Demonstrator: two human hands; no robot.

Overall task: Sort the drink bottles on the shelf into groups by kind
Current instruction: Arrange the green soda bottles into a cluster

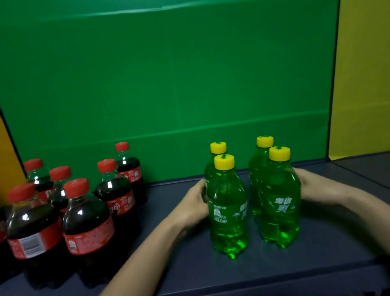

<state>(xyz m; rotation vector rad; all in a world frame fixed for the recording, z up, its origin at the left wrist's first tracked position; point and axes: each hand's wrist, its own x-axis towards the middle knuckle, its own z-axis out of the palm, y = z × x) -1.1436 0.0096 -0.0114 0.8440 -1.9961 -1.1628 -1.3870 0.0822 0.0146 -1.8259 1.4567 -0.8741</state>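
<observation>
- 4 green bottles (227, 208), yellow caps, upright in a tight 2x2 block, centre-right on the dark shelf (181, 270).
- The front-right one's label reads "雪碧". The front-left label has small white print, too blurred to read for sure.
- 7 cola bottles (87, 228), red caps and red labels, upright in a loose cluster at the shelf's left. The leftmost is cut by the frame edge.
- Cola label text is mostly blurred. "可" shows on the mid-row bottle, and a barcode on the front-left one.
- The 2 groups stand well apart, with bare shelf between them.
- Left hand (195, 204) is against the left side of the green block, touching the bottles there.
- Right hand (313, 185) is against the right side, touching the bottles there.
- The hands are apart, 1 on each flank. The fingers are hidden behind the bottles, so I cannot tell whether they grip or only press.
- Green back panel (166, 76) is behind, with a yellow side panel (373, 72) at each end.
</observation>
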